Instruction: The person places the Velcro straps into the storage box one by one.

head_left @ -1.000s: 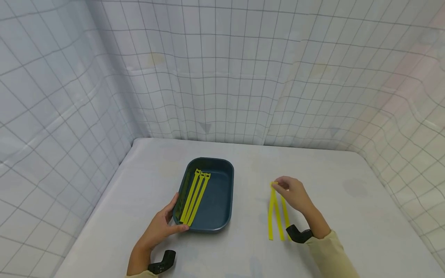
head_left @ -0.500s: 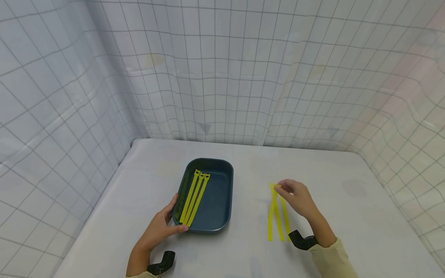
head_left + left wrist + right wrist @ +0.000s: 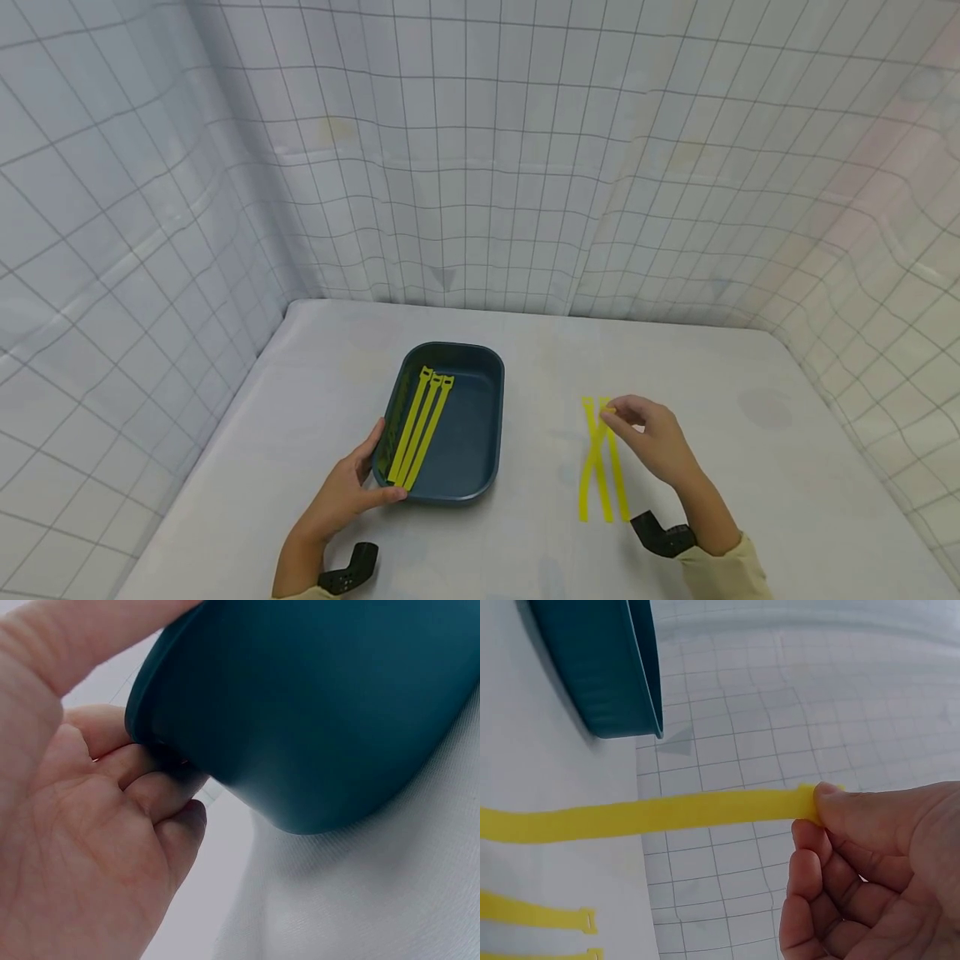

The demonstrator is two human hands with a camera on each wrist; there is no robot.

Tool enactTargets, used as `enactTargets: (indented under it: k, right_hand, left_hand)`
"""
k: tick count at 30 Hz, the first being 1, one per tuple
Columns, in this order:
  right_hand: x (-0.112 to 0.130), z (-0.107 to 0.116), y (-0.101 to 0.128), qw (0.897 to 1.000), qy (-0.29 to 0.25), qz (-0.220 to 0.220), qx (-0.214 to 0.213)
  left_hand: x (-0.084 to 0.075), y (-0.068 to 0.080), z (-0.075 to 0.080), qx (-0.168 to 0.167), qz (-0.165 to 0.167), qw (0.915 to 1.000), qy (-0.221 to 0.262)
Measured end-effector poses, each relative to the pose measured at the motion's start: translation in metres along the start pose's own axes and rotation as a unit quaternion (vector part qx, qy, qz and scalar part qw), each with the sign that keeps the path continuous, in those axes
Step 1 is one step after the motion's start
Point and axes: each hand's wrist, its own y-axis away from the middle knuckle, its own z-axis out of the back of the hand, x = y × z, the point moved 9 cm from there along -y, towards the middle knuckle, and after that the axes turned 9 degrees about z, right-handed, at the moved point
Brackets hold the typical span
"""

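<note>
My left hand (image 3: pixel 345 496) grips the near left corner of a dark teal tray (image 3: pixel 472 433). Its thumb lies at the near rim, and the fingers curl along the left side, as the left wrist view shows. Inside the tray, three yellow hook-and-loop cable ties (image 3: pixel 418 429) lie side by side, slotted heads at the far end. To the right, my right hand (image 3: pixel 651 437) pinches the head end of another yellow cable tie (image 3: pixel 667 814) between thumb and forefinger. That tie slants across two others (image 3: pixel 619 479) lying on the table, and its head is partly hidden by the fingers.
A white cloth covers the table (image 3: pixel 525 542). White grid-patterned curtains (image 3: pixel 495 167) hang behind it and at both sides. Each wrist wears a black camera mount (image 3: pixel 663 536). The tray stands left of the loose ties.
My right hand has shifted right and nearer, drawing the pinched cable tie's head across the others, so their far ends show more. The left hand and the tray stay put.
</note>
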Motion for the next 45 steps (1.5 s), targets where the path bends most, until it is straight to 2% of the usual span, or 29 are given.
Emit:
enactTargets:
  k: [10, 18, 29, 37, 45]
  right_hand:
    - [0.01, 0.007, 0.006, 1.0, -0.001, 0.012, -0.011]
    - [0.016, 0.01, 0.012, 1.0, -0.003, 0.004, -0.012]
    - [0.052, 0.025, 0.012, 0.996, -0.015, 0.082, -0.045]
    - [0.069, 0.033, 0.006, 0.991, -0.022, 0.112, -0.066]
    - [0.081, 0.036, -0.006, 0.989, -0.032, 0.117, -0.086]
  left_hand:
    - [0.005, -0.001, 0.002, -0.005, 0.007, 0.9999, -0.008]
    - [0.001, 0.002, 0.003, -0.005, 0.001, 1.0, -0.007]
    - [0.005, -0.002, 0.003, -0.005, 0.006, 0.9999, -0.013]
    - [0.003, 0.0, 0.0, 0.0, 0.0, 1.0, -0.005]
    - [0.002, 0.001, 0.001, 0.0, 0.007, 1.0, -0.004]
